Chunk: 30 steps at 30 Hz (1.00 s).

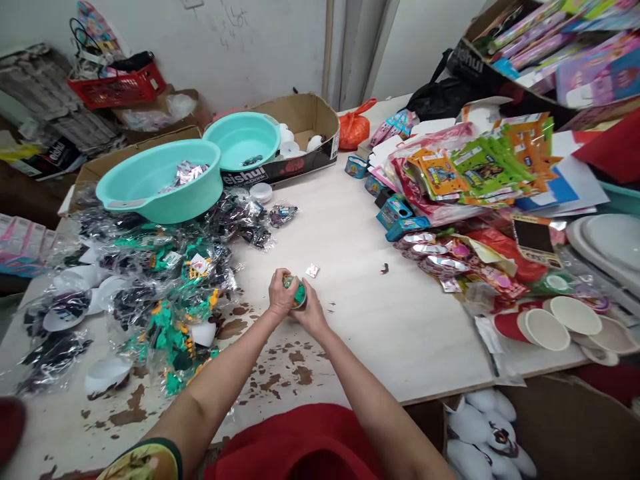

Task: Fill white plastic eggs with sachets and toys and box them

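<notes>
Over the middle of the table, my left hand (281, 293) and my right hand (311, 312) are closed together around a green toy (299, 293). It seems to sit in a pale, rounded shell, most of which my fingers hide. Just beyond my right fingers lies a small square packet (313, 270), touching neither hand. Left of my hands is a spread of clear-bagged green and orange toys (170, 327). White half shells (107, 375) lie among those bags, one white half shell (203, 333) being nearest my left forearm.
Two turquoise basins (210, 180) stand at the back left, beside a cardboard box (327, 140). To the right are green and orange packets (493, 167), blue boxes (395, 212) and paper cups (547, 329). White egg-like shells (483, 433) fill a box below the table's front edge.
</notes>
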### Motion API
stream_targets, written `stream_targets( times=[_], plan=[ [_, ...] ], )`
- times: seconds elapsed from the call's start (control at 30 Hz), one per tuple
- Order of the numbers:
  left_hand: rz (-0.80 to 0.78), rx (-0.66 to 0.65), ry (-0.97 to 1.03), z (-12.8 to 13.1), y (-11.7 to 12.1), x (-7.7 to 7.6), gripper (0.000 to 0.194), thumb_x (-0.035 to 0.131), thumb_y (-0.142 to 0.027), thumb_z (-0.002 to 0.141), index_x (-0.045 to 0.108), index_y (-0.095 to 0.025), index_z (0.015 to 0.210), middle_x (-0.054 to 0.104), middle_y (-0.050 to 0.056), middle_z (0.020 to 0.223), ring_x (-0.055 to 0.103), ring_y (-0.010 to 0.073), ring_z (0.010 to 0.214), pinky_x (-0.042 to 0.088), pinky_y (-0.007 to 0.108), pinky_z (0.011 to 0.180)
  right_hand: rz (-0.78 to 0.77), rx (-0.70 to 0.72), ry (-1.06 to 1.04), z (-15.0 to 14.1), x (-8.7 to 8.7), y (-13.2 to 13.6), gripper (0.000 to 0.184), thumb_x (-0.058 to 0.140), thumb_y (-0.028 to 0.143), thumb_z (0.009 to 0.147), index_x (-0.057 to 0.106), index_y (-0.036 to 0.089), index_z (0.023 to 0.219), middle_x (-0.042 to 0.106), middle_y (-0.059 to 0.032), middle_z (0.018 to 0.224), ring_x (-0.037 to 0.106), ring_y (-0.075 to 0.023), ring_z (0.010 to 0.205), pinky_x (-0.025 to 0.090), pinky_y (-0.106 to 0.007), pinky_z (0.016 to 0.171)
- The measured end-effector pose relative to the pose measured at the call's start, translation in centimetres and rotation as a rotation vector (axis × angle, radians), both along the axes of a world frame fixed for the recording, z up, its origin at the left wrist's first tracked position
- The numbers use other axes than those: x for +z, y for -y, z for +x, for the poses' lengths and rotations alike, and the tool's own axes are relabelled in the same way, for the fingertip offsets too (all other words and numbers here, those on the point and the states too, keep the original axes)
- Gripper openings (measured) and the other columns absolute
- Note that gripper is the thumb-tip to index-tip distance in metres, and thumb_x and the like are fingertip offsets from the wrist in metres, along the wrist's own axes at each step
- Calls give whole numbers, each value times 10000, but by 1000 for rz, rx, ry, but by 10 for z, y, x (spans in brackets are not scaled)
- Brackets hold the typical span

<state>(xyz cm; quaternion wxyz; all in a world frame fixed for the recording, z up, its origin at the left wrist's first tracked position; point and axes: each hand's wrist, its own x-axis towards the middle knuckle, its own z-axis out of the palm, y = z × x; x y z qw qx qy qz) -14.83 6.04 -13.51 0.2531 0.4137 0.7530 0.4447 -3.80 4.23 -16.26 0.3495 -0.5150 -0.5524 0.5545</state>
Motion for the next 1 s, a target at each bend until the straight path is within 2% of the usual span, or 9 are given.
stream_targets(
  times=[0.1, 0.23, 0.4, 0.5, 0.6, 0.67, 0.77, 0.9, 1.0],
  plan=[
    [-21, -6, 30, 7, 14, 6, 156, 592, -254, 739, 480, -212, 839, 537, -28, 764, 547, 125, 692, 469, 256, 737, -18, 66, -1, 1, 7, -4, 892, 807, 182, 386, 509, 186, 1226, 519, -110, 1221, 469, -323, 1181, 359, -484, 1051],
    [-13, -67, 92, 10, 46, 37, 140, 594, -268, 766, 523, -201, 867, 613, -10, 803, 606, 129, 745, 501, 244, 738, -86, 270, -46, 23, 39, 6, 877, 796, 181, 460, 459, 186, 1269, 572, -82, 1154, 572, -268, 1025, 464, -441, 926],
    [159, -443, 128, 12, 87, 77, 119, 534, -260, 820, 616, -200, 882, 699, 58, 915, 660, 188, 935, 510, 350, 912, -156, 580, -165, 49, 84, 25, 776, 817, 169, 499, 557, 203, 1229, 623, -74, 1150, 590, -283, 1048, 475, -448, 912],
    [301, -649, 56, 14, 104, 90, 140, 509, -274, 845, 631, -206, 858, 707, 60, 872, 670, 203, 934, 462, 419, 1006, -157, 629, -231, 47, 100, 38, 561, 808, 169, 523, 666, 209, 1065, 645, -53, 1125, 575, -294, 1096, 450, -466, 953],
    [316, -680, 28, 11, 117, 93, 220, 488, -352, 889, 618, -205, 988, 691, 85, 1001, 597, 246, 1128, 354, 492, 1089, -234, 607, -247, 38, 105, 50, 414, 786, 163, 556, 693, 206, 956, 677, -17, 1010, 622, -265, 972, 498, -421, 871],
    [282, -641, 37, -1, 126, 91, 452, 438, -505, 901, 518, -191, 1218, 595, 133, 1237, 457, 288, 1295, 306, 522, 1107, -351, 533, -256, 35, 103, 55, 475, 827, 168, 505, 673, 203, 953, 680, 15, 881, 637, -226, 828, 521, -365, 771],
    [36, -496, -36, -44, 142, 80, 665, 328, -605, 911, 287, -169, 1412, 440, 177, 1397, 491, 287, 1247, 412, 472, 1023, -510, 364, -291, 37, 95, 60, 606, 887, 203, 437, 638, 205, 990, 677, 23, 835, 633, -196, 768, 509, -316, 731],
    [-641, -400, -710, -114, 159, 66, 428, 523, -385, 898, 505, -152, 1257, 577, 152, 1197, 527, 299, 1151, 418, 440, 993, -608, 236, -329, 45, 85, 64, 656, 905, 237, 433, 618, 208, 1022, 692, -5, 863, 643, -209, 797, 505, -327, 746],
    [-790, -384, -912, -138, 166, 57, 445, 599, -269, 844, 526, -111, 1254, 556, 192, 1199, 468, 361, 1197, 391, 483, 995, -599, 217, -328, 47, 83, 67, 664, 908, 247, 434, 615, 205, 1029, 695, -15, 868, 646, -219, 804, 505, -344, 761]
  ],
)
